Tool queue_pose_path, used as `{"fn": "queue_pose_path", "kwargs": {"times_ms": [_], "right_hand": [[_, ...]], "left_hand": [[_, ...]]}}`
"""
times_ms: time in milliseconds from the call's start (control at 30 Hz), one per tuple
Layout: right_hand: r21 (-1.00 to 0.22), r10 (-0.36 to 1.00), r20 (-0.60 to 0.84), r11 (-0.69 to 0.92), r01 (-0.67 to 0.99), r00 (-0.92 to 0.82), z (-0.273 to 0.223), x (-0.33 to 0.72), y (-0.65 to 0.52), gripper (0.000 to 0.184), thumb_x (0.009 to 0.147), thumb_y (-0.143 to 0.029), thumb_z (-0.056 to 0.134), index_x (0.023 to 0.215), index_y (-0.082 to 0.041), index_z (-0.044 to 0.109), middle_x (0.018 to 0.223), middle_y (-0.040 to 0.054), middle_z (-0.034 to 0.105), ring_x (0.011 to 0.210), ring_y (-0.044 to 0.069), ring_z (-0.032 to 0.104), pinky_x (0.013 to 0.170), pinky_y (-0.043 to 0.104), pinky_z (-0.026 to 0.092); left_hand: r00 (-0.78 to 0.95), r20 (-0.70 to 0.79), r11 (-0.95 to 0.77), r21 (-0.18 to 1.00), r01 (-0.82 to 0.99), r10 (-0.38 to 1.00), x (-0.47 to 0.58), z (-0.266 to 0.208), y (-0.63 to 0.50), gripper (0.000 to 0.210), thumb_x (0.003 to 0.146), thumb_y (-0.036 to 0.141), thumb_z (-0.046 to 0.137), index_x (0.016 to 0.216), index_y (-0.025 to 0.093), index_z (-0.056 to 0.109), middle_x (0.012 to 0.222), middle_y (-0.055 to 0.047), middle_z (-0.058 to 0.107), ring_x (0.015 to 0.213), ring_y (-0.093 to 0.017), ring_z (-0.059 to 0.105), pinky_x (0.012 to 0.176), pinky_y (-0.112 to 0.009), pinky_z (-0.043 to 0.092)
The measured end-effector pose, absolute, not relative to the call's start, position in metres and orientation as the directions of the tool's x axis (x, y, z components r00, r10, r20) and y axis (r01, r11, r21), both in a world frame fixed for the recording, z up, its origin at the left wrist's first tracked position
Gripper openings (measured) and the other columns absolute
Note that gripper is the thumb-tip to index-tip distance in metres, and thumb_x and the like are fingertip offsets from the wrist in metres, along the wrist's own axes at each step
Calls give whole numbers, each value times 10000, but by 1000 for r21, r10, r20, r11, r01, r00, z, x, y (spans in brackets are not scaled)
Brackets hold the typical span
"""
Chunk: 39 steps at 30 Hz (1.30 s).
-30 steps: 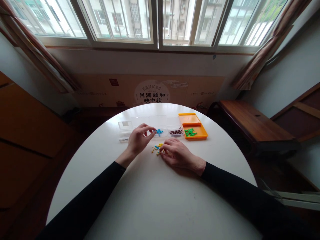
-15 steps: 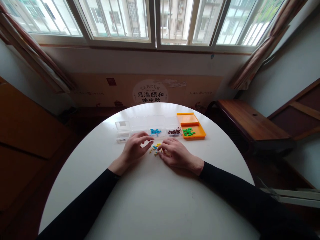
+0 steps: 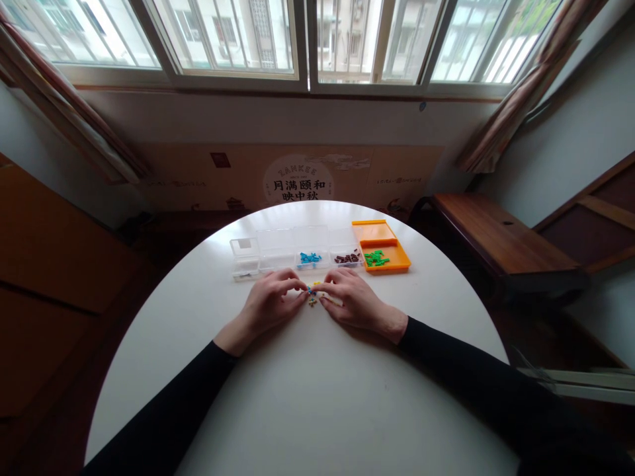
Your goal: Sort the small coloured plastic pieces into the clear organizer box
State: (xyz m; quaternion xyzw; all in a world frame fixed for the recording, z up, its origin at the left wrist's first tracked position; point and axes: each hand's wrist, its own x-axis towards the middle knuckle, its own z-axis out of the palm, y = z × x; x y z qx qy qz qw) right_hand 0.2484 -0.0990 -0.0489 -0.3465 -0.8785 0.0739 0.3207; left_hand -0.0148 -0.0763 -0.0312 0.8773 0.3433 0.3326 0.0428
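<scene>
Our left hand [image 3: 272, 299] and right hand [image 3: 356, 299] curl fingers [image 3: 292, 284] over mixed pieces [image 3: 312, 303] toward the far edge of the counter [image 3: 317, 396]; we cannot tell if any are pinched. Open boxes [image 3: 400, 261] beyond, we judge, keep colours apart.

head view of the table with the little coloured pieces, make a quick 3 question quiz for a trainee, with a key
1. Which colour are the small pieces in the orange box?
a) blue
b) green
c) dark brown

2. True or false: in the picture, the blue pieces lie to the left of the dark brown pieces.

3. Fill the gap: near the fingertips of the left hand and the right hand, loose pieces lie on the white ____.

Key: 1. b; 2. true; 3. table
</scene>
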Motion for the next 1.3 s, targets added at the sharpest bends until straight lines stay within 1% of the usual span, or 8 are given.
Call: {"fn": "queue_pose_path", "kwargs": {"times_ms": [233,467,667,833,1000,1200,1300], "right_hand": [[-346,663,521,739,578,-538,-51,246,-100,151,1043,-209,723,1181,-257,761,1052,67,694,1024,261,643,993,410,516],[-356,670,526,733,580,-524,-53,244,-99,72,1048,-207,725,1103,-245,752,1036,65,706,1012,257,655,1003,405,513],[-345,672,526,728,592,-521,-54,244,-98,64,1046,-198,734,1094,-238,747,1030,65,718,1030,268,658,1012,414,509],[-328,665,529,733,595,-527,-54,245,-97,51,1084,-243,711,1109,-243,756,1026,65,719,1028,267,654,1014,417,502],[-328,666,526,733,596,-529,-53,245,-97,110,1116,-246,665,1049,-228,750,1017,66,723,1015,261,653,1001,413,503],[-365,697,521,704,609,-493,-55,244,-96,36,1076,-252,727,1058,-228,747,1029,71,728,1044,275,660,1029,436,503],[-363,697,521,703,612,-493,-55,245,-96,51,1078,-248,724,1041,-230,754,1015,67,725,1026,272,663,1019,439,509]], "left_hand": [[542,552,-756,295,585,634,-18,-36,-76,102,979,245,746,895,246,802,946,-12,776,792,-162,684,804,-308,518],[544,542,-751,293,592,640,-19,-36,-78,99,951,210,731,865,236,771,910,-2,759,759,-155,656,806,-316,506],[549,531,-748,291,597,645,-19,-35,-78,88,960,224,731,884,244,771,926,1,764,761,-155,663,813,-313,504],[541,538,-743,281,607,646,-19,-36,-78,89,963,232,733,885,245,772,930,-3,765,772,-161,669,821,-319,509],[542,536,-742,278,610,647,-19,-38,-78,109,992,262,719,913,250,792,952,-9,773,770,-160,668,825,-328,517],[562,552,-767,259,586,616,-18,-36,-78,137,1004,273,702,903,248,790,932,-13,771,798,-163,685,815,-326,520],[572,550,-773,247,584,608,-17,-35,-78,136,1005,266,699,909,248,793,936,-16,778,813,-167,699,820,-329,521]]}}
